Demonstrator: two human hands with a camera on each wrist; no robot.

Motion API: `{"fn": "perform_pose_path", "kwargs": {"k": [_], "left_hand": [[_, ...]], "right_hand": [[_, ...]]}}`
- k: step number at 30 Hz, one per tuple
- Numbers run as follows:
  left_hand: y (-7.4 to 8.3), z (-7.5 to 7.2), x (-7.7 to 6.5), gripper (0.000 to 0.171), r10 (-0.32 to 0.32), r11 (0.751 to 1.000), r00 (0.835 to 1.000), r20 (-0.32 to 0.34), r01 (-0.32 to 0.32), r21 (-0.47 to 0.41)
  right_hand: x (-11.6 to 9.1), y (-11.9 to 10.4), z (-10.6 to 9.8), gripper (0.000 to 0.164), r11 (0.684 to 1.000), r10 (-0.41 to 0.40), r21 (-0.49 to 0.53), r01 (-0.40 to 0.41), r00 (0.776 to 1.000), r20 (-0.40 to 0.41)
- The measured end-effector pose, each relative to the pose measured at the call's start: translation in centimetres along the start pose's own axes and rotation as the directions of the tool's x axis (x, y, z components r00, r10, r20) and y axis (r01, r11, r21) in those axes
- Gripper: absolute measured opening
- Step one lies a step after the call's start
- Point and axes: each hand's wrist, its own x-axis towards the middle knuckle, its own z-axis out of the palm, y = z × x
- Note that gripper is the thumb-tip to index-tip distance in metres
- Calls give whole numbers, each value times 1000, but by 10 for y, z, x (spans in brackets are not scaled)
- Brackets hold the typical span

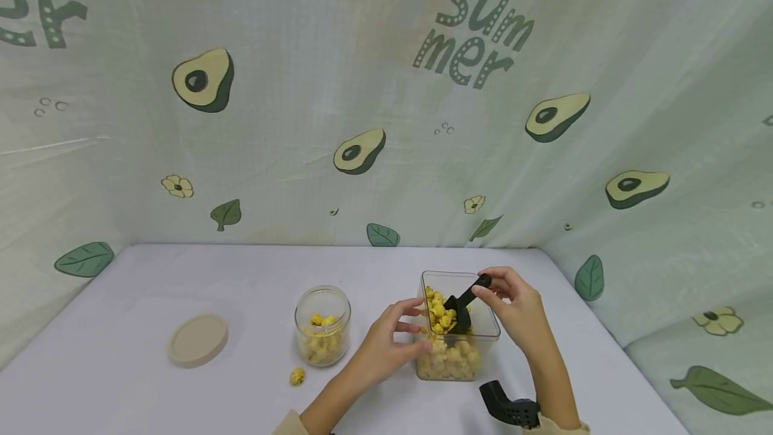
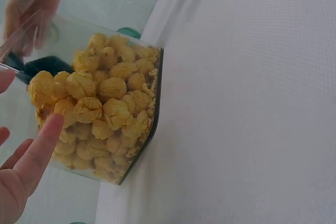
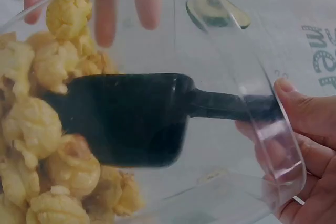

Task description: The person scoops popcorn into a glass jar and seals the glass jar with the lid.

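A clear square container (image 1: 449, 374) holds a heap of yellow popcorn (image 2: 113, 100). My right hand (image 1: 513, 301) pinches the handle of a black scoop (image 3: 131, 116) at the container's right rim. The scoop's bowl is down inside, pushed against the popcorn, and its front edge is hidden among the pieces. My left hand (image 1: 389, 341) stands at the container's left side with its fingers spread and fairly straight, fingertips right at the wall. To the left is a round glass jar (image 1: 323, 327), partly filled with popcorn and uncovered.
A round beige lid (image 1: 198, 340) lies flat on the white table (image 1: 253, 287) at the left. One loose piece of popcorn (image 1: 297, 376) rests in front of the jar. A printed avocado curtain (image 1: 290, 86) hangs behind the table and along its sides.
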Motion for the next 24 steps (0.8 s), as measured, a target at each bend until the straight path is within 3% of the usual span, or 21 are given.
{"fn": "perform_pose_path", "kwargs": {"k": [9, 16, 24], "left_hand": [[-1, 1, 0, 60, -16, 1000, 1000, 3, 16, 2], [0, 0, 0, 61, -8, 1000, 1000, 2, 8, -4], [0, 0, -2, 60, 0, 1000, 1000, -1, 0, -22]], "right_hand": [[2, 8, 0, 32, 998, 54, 22, -53, 999, -6], [4, 12, -2, 36, 986, 139, 92, -138, 990, -4], [5, 17, -1, 36, 968, 165, 197, -154, 986, -41]]}}
